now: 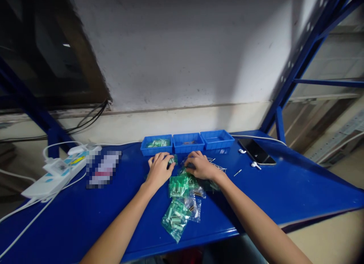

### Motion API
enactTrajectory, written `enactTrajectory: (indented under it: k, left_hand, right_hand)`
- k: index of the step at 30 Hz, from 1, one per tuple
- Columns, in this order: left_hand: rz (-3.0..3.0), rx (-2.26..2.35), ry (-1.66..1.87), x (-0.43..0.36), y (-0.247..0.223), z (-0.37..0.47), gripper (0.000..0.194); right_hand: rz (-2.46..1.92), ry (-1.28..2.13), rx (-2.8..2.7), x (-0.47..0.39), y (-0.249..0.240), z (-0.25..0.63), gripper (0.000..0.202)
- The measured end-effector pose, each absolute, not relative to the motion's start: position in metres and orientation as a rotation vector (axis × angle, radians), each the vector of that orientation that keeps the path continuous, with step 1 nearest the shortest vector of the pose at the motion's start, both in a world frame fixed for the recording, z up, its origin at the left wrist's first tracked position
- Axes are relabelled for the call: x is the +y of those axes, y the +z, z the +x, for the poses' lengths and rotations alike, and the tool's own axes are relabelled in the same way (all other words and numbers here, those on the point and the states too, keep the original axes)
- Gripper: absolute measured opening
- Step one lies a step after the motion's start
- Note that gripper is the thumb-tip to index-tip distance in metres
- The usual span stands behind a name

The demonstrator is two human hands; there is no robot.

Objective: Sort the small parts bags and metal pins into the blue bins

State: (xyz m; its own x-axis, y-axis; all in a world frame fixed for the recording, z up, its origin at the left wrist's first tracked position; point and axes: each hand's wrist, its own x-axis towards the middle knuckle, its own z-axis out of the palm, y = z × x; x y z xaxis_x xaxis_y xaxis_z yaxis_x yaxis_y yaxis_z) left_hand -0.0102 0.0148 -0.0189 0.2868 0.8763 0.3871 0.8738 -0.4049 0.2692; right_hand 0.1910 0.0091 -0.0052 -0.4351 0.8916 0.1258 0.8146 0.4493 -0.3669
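My left hand (160,167) is curled at a small green plastic bag (173,159), with the bag's edge between thumb and forefinger. To its right, my right hand (200,166) bends over the pile, its fingers drawn together; what they pinch is hidden. Below the hands lie a green bag with light cylindrical pieces (178,187), another such bag (175,219) closer to the table's front edge, and a clear bag with brown pieces (194,208). Loose thin metal pins (218,166) lie partly behind my right hand.
Three blue bins stand along the wall: the left bin (142,149) holds green bags, the middle bin (189,147) a few brown pieces, and the right bin (217,144). At right are a phone (257,152) and white earbuds (256,165). A power strip (61,175) with cables occupies the left.
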Motion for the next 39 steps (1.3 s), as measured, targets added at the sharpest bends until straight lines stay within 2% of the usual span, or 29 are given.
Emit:
enactTrajectory:
  k: [6, 12, 25, 28, 34, 37, 39]
  left_hand:
    - [2.613, 1.450, 0.639, 0.011, -0.020, -0.006, 0.025]
    - [2.551, 1.512, 0.508, 0.015, -0.027, -0.008, 0.030]
    - [2.270, 1.630, 0.574, 0.013, -0.024, -0.004, 0.009]
    - [2.270, 1.634, 0.619, 0.014, -0.025, -0.004, 0.015]
    - [2.294, 1.575, 0.680, 0.015, -0.028, -0.002, 0.045]
    - [2.263, 1.562, 0.762, 0.016, -0.027, -0.001, 0.045]
    - [2.238, 1.513, 0.828, 0.018, -0.025, -0.001, 0.035]
  right_hand:
    - [-1.583, 0.288, -2.367, 0.008, -0.010, 0.186, 0.035]
    - [-1.616, 0.221, -2.327, 0.007, -0.014, 0.180, 0.031]
    - [-1.576, 0.301, -2.317, 0.011, -0.017, 0.179, 0.029]
    - [-1.583, 0.328, -2.273, 0.011, -0.017, 0.177, 0.026]
    - [-1.521, 0.421, -2.164, 0.010, -0.016, 0.175, 0.030]
    - [-1.376, 0.483, -2.110, 0.009, -0.014, 0.174, 0.034]
    - [-1.243, 0.503, -2.058, 0.009, -0.013, 0.172, 0.035]
